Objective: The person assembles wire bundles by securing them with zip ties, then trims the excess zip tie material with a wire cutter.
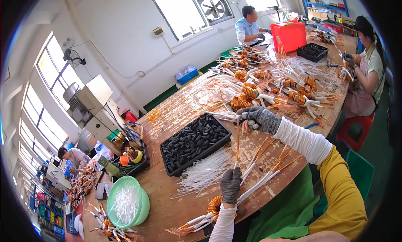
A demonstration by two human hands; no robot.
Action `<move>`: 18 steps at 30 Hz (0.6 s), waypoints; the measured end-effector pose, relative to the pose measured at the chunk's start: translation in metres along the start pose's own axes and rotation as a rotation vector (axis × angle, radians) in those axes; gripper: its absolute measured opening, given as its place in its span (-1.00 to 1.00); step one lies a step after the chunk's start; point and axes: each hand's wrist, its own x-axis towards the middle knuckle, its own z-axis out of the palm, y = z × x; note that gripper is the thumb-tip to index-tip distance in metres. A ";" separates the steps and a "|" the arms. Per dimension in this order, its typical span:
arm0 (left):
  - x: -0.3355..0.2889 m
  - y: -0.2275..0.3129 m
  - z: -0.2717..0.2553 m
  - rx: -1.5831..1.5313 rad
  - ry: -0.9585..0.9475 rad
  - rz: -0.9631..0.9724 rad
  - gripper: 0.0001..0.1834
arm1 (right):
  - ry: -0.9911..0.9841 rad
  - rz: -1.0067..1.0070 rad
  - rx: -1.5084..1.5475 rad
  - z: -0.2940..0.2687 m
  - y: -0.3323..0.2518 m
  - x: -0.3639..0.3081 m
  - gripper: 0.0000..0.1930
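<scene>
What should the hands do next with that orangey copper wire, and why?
Maybe the right hand should gently twist the top of the copper wire. That hand is already up at that end, and the left hand is closed lower down, where a white sleeve shows, so the wire looks steadied. The copper between them is bare.

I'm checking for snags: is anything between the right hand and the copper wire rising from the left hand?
Nothing visible: the copper wire shows uncovered from the left hand up to the right hand at its upper end. The black tray and white strips lie to the wire's left.
</scene>
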 end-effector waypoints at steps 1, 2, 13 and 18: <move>0.001 -0.002 -0.001 0.008 0.000 0.020 -0.70 | -0.002 0.003 0.000 0.002 0.000 0.001 -0.72; 0.001 -0.003 -0.001 0.015 -0.001 0.040 -0.71 | -0.015 -0.032 -0.034 0.004 -0.001 0.001 -0.73; 0.009 -0.021 -0.003 0.200 0.002 0.174 -0.70 | -0.003 -0.225 -0.362 0.011 -0.015 -0.008 -0.71; 0.006 -0.025 -0.005 0.162 0.012 0.137 -0.70 | 0.004 -0.260 -0.521 0.024 -0.022 -0.015 -0.73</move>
